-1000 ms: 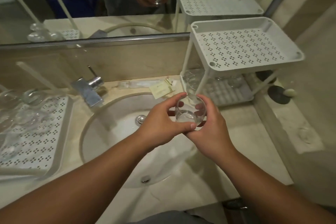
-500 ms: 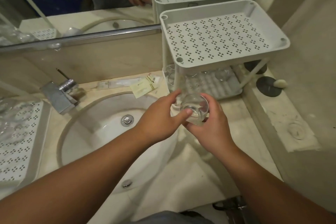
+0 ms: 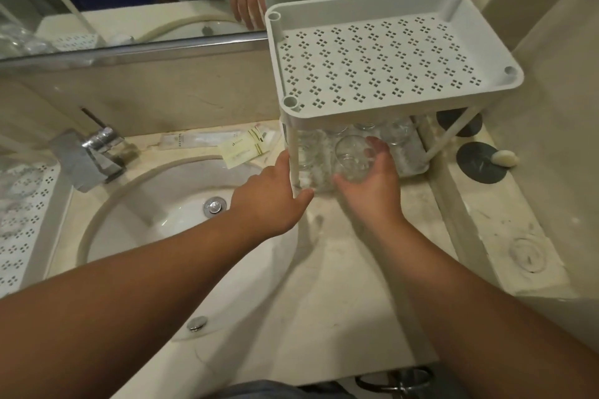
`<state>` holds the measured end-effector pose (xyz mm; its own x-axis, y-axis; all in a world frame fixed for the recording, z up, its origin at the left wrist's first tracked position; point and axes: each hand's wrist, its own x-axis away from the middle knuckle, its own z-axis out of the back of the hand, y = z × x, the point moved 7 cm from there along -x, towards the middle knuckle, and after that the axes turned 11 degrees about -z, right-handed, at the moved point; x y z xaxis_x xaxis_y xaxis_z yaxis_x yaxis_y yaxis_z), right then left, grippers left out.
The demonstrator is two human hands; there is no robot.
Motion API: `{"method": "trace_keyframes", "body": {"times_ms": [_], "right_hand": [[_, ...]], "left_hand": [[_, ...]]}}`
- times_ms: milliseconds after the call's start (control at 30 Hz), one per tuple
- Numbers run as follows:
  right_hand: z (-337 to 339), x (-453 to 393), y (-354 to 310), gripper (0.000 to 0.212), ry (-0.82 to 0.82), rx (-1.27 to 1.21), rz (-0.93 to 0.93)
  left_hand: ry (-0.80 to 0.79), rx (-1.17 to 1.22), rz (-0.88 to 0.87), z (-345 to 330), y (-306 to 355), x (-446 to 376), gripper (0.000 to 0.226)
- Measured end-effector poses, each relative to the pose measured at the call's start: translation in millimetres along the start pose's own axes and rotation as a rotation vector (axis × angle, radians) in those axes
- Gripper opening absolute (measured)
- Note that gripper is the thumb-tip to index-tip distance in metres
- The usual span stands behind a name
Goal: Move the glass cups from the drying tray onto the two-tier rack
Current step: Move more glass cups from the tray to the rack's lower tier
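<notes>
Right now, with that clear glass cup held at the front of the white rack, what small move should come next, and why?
Probably ease the clear glass cup forward and set it down on the white perforated rack's lower tier. The right hand holds it at that tier's front edge, other glasses stand further back, and the left hand has let go.

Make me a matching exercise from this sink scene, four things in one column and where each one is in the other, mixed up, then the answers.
Things:
1. glass cup
2. faucet
3. drying tray
4. upper shelf of the two-tier rack

Places:
A. far left edge of the counter
B. held by the right hand at the rack's lower tier
C. above the cups already stored
D. behind the sink basin, on its left

Pairs: 1-B, 2-D, 3-A, 4-C
</notes>
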<state>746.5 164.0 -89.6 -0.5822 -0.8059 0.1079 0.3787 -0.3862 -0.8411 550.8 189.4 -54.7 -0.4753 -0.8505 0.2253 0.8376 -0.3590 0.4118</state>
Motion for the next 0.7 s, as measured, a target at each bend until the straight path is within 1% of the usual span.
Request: {"method": "trace_keyframes", "body": {"times_ms": [67, 167, 267, 400, 700], "right_hand": [[-5.1, -12.2, 6.9, 0.086, -0.004, -0.001, -0.027], [-15.0, -28.5, 14.2, 0.088, -0.026, 0.051, -0.058], [-24.1, -37.9, 21.1, 0.085, -0.064, 0.033, -0.081], [-33.6, -43.8, 26.9, 0.083, -0.114, -0.004, -0.116], [-52.8, -49.5, 28.8, 0.085, -0.162, 0.084, -0.146]], "left_hand": [[-0.018, -0.044, 0.032, -1.3, -0.2, -1.8, 0.076], [-0.025, -0.056, 0.055, -3.4, 1.1, -2.9, 0.074], [-0.03, -0.062, 0.061, -6.4, 2.5, -1.8, 0.075], [-0.025, -0.048, 0.073, -7.4, 1.6, -1.6, 0.075], [-0.022, -0.023, 0.083, -7.5, 1.6, -2.9, 0.077]]}}
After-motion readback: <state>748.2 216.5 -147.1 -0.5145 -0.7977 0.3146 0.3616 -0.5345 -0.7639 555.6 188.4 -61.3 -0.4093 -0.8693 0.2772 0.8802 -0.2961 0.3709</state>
